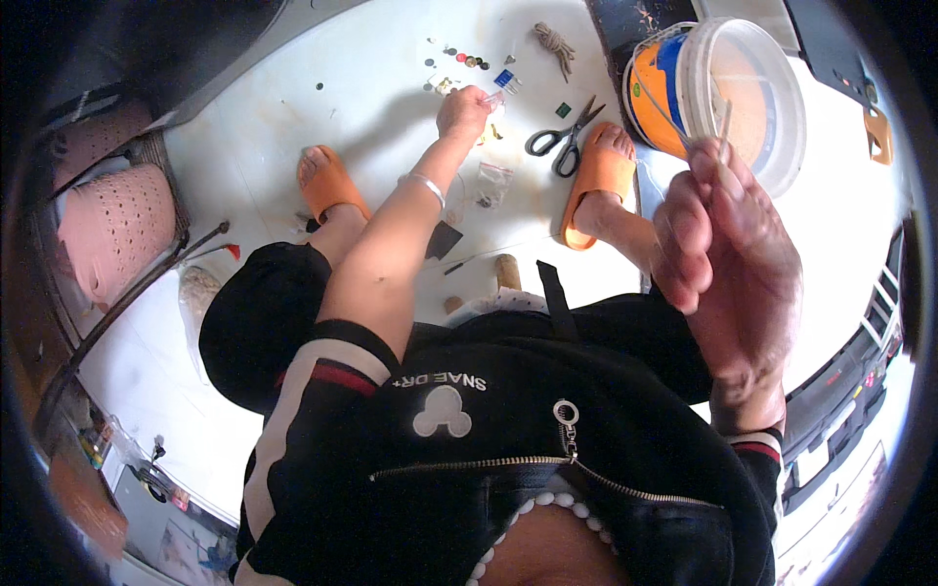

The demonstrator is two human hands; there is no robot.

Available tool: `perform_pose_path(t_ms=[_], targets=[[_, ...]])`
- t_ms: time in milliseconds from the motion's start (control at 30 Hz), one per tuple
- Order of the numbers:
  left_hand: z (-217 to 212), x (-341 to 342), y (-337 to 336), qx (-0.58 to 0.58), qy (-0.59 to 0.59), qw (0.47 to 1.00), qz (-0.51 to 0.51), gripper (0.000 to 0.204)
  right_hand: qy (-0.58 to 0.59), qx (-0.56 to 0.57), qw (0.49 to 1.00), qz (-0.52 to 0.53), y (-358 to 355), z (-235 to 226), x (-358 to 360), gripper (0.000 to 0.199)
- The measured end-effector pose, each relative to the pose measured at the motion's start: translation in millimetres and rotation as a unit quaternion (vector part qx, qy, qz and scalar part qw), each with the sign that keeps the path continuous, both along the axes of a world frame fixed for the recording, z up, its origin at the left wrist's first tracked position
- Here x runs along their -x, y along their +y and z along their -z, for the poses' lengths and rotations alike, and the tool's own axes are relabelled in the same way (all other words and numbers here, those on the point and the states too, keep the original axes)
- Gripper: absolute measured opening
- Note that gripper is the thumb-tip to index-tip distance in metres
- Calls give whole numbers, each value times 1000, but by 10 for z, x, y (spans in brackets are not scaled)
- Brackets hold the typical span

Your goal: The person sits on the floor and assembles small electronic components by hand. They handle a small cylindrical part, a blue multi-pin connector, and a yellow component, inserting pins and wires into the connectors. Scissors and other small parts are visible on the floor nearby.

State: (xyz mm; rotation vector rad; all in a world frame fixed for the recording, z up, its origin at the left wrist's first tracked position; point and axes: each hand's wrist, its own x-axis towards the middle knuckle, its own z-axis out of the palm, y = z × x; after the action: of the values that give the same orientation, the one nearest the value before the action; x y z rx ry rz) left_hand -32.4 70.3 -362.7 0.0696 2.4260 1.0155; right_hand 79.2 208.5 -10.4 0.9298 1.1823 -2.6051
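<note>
My left hand (464,112) reaches down over the floor, fingers pinched on a small clear plastic piece (496,101), perhaps a little bag. Close by lie a blue packet (503,79), several small buttons (469,62) and some gold-coloured bits (496,132). Raised close to the camera, my right hand (733,239) has its thumb and fingers pressed together. Something thin and pale shows at its fingertips, too blurred to name. Behind those fingertips is a clear plastic bucket (793,107) with an orange and blue label. Black-handled scissors (567,142) lie open on the floor between the hands.
A bundle of twine (554,49) lies at the far side. A small zip bag (493,184) and a dark square (444,240) are nearer my body. My feet in orange slippers (332,181) flank the items. A pink perforated basket (117,230) stands left.
</note>
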Motion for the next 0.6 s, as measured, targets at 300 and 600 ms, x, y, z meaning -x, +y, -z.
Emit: perform_pose_path(t_ms=[300,600], targets=[[-1334,-185,-101,-603,-340,691,-205,9,131,-16,989,-60,30,-85,-95,13],[-2850,-601,-610,-735,-451,500,-79,14,196,-6,974,-115,-206,-130,-52,5]])
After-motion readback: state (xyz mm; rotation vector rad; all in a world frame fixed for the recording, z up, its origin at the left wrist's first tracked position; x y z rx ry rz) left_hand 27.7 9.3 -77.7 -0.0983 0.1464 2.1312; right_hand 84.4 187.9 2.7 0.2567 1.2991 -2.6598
